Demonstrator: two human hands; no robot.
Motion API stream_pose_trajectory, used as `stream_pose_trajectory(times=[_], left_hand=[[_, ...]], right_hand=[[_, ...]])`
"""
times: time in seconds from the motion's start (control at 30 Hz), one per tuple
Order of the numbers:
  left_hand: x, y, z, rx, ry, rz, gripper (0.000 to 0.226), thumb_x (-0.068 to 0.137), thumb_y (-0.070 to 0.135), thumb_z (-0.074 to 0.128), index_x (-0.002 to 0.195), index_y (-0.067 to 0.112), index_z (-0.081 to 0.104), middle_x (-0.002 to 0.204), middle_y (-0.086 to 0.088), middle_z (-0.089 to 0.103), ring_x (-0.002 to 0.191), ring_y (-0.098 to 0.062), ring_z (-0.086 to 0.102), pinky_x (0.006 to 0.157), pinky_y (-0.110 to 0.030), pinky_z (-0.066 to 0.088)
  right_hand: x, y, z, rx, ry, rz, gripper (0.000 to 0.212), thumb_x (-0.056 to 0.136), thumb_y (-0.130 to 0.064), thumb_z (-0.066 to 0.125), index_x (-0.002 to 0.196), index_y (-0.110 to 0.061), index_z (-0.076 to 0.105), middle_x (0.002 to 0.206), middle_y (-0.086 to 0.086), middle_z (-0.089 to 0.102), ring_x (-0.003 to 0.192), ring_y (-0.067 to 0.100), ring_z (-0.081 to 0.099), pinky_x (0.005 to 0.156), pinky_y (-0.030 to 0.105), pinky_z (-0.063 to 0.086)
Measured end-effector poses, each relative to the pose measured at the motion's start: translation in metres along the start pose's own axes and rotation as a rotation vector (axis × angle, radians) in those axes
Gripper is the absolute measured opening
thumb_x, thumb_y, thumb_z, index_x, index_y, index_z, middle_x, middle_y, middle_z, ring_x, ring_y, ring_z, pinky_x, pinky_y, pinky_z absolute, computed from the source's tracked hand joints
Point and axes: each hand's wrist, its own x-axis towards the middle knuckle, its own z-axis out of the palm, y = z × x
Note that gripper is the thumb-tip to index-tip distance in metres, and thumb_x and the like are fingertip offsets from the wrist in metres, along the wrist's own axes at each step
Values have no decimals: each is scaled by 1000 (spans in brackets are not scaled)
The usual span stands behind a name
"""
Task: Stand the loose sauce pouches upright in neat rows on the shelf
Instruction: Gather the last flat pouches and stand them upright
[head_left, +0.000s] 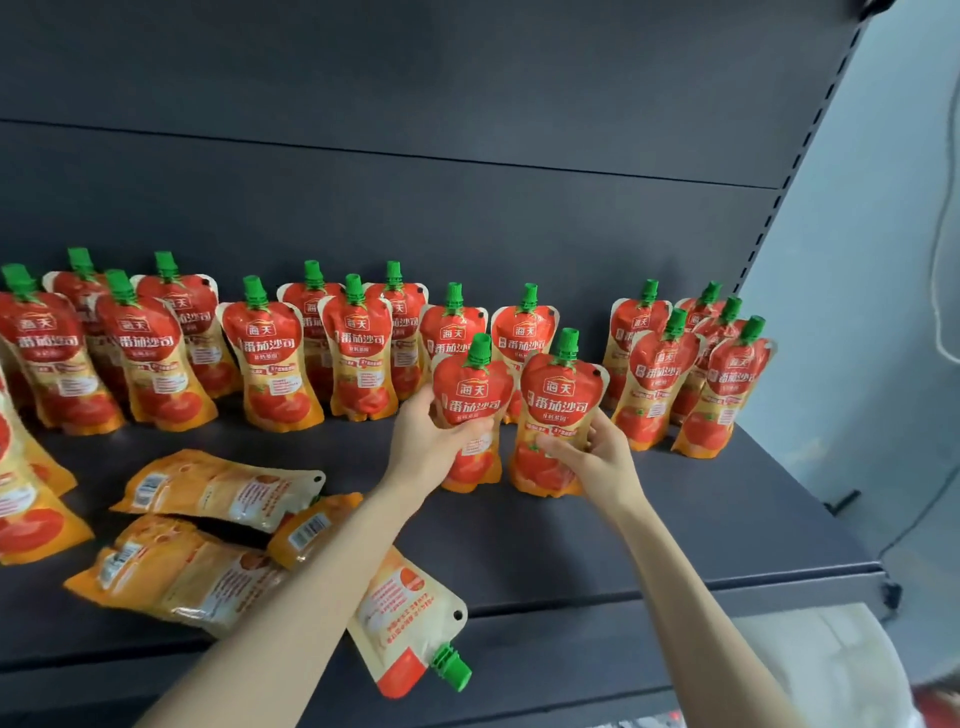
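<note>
Red and orange sauce pouches with green caps stand upright in rows (270, 358) along the back of the dark shelf (701, 525). My left hand (431, 447) grips one upright pouch (472, 395) by its left side. My right hand (597, 457) grips a second upright pouch (561, 405) right beside it, fingers across its front. Both held pouches sit in front of the back row, bottoms at the shelf. Several loose pouches (208, 530) lie flat at the front left, one (410, 618) partly under my left forearm.
More upright pouches (691, 374) stand at the right end near the slotted shelf upright (779, 208). Other pouches (26, 499) lean at the far left edge. Bare shelf surface stretches from the held pouches to the front right corner. A pale wall is on the right.
</note>
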Motion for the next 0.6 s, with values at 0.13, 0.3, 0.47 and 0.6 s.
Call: stream_pose_trajectory(times=[0.13,0.3,0.47,0.6], left_hand=[[1,-17,-1,74,-60,-3,58,77,22,74,128,19,47,113,6,59,102,-6,54,85,-23,46],[5,-34,-15,193,-197,-13,57,75,19,76,126,19,50,121,1,62,109,-13,58,95,-36,49],[14,-35,-10,177,-147,11,56,74,19,77,124,18,52,119,1,63,108,-13,60,94,-40,50],[16,-36,-7,149,-135,-8,55,74,18,77,123,18,52,117,2,63,105,-11,61,93,-35,51]], right_hand=[[15,17,-8,-83,-34,28,33,79,-1,69,104,-20,56,99,-2,67,84,0,67,70,16,53],[16,41,-12,-173,-37,55,45,74,1,74,110,-16,53,103,-4,66,90,0,65,76,15,52],[25,47,-13,-238,42,16,43,75,-4,75,106,-20,49,102,-7,64,95,3,62,77,18,52],[29,50,-16,-209,-16,27,37,80,-4,70,110,-14,51,107,-4,64,98,2,61,76,9,48]])
